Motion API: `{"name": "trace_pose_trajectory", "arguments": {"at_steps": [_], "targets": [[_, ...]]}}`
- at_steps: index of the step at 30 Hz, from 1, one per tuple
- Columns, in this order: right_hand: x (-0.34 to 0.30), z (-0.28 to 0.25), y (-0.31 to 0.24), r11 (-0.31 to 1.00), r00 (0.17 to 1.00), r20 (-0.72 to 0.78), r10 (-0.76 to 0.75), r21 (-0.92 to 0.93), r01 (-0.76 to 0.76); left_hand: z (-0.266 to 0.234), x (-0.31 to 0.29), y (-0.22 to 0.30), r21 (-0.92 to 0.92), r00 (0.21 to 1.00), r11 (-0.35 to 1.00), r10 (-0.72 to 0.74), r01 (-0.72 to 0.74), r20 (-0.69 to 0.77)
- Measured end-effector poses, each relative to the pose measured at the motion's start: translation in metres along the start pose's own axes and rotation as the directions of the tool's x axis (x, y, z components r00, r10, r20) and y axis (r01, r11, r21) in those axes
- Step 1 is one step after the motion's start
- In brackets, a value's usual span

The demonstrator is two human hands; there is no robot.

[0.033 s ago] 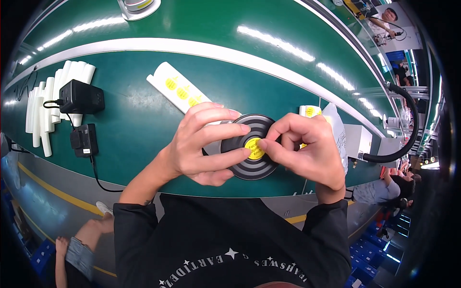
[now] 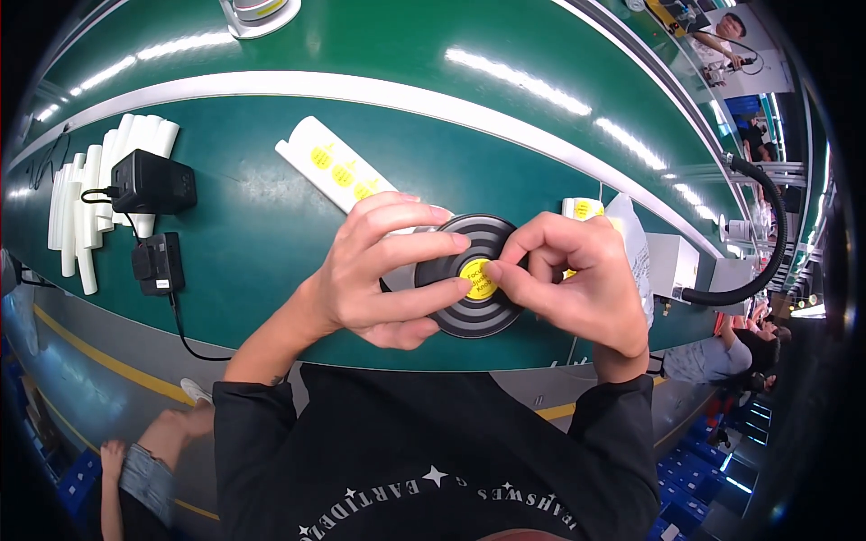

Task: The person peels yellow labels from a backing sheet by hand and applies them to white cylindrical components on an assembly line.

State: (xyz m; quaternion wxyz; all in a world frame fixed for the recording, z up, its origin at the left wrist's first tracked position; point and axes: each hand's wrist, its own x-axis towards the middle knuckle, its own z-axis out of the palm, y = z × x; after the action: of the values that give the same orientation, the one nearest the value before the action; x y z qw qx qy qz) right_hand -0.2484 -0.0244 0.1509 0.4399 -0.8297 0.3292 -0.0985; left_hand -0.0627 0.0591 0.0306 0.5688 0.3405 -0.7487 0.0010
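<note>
A round black disc [image 2: 476, 323] with concentric grey rings stands in front of me, a round yellow sticker [image 2: 475, 270] at its centre. My left hand [image 2: 383, 275] grips the disc from its left side, fingers curved over its face and one fingertip at the sticker. At the sticker's right edge, my right hand [image 2: 577, 275] pinches with thumb and forefinger; the other fingers are curled. Partly behind my left hand lies a curled white sheet [image 2: 343, 171] bearing several round yellow stickers. The disc's underside is hidden.
White tubes [image 2: 81, 207] lie at the left beside a black box [image 2: 153, 180] and a smaller black device [image 2: 157, 263] with a cable. To the right are a clear plastic bag [image 2: 637, 257], a white box [image 2: 672, 261] and a black hose [image 2: 778, 243]. Other people are nearby.
My hands, the disc and the sticker look the same. The hand of the person at the lower left has shifted slightly to the left.
</note>
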Motion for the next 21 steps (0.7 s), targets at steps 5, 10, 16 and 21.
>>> {"name": "trace_pose_trajectory", "arguments": {"at_steps": [5,10,16,21], "targets": [[0.000,-0.001,-0.002,1.000,1.000,0.004,0.003,-0.017,-0.003,0.000,0.001,0.000,0.014,1.000,1.000,-0.001,0.001,0.006],[0.000,-0.001,0.001,0.999,0.999,-0.008,-0.035,-0.026,0.035,0.000,0.001,-0.001,0.039,1.000,0.999,0.012,-0.013,0.018],[-0.004,0.001,-0.001,0.991,0.993,-0.092,0.078,0.116,-0.067,-0.003,0.007,0.007,0.160,0.998,0.985,0.060,-0.066,0.037],[-0.010,0.002,0.027,0.912,0.958,-0.265,0.112,0.409,0.006,0.003,0.011,0.018,0.265,0.993,0.961,0.055,-0.081,0.105]]}}
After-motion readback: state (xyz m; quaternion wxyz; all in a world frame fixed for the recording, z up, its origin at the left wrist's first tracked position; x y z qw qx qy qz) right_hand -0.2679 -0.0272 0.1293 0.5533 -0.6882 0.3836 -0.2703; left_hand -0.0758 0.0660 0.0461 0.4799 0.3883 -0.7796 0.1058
